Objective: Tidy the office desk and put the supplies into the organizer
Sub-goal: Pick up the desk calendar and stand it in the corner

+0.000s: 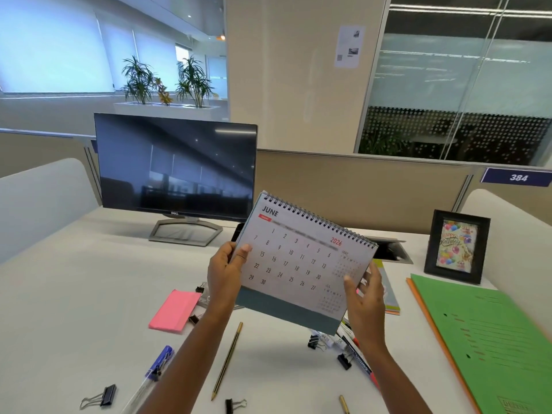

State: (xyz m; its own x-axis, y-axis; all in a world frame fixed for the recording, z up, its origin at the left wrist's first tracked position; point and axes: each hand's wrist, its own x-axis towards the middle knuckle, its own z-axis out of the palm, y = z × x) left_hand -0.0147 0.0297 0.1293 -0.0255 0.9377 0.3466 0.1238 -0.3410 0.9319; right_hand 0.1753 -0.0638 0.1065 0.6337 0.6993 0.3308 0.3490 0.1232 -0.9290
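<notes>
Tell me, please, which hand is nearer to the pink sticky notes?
Left. The left hand holds the calendar by its left edge, just right of the pink sticky notes; the right hand is at its opposite edge.

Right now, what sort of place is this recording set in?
Most likely an open-plan office workstation: a monitor stands on the white desk, a partition behind it carries a seat number tag, and a desk calendar is held above it.

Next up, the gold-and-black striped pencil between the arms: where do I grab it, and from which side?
Probably pinch the gold-and-black striped pencil mid-shaft from straight above, fingers across its width. It lies flat, diagonal on the white desk, bare surface both sides.
</notes>
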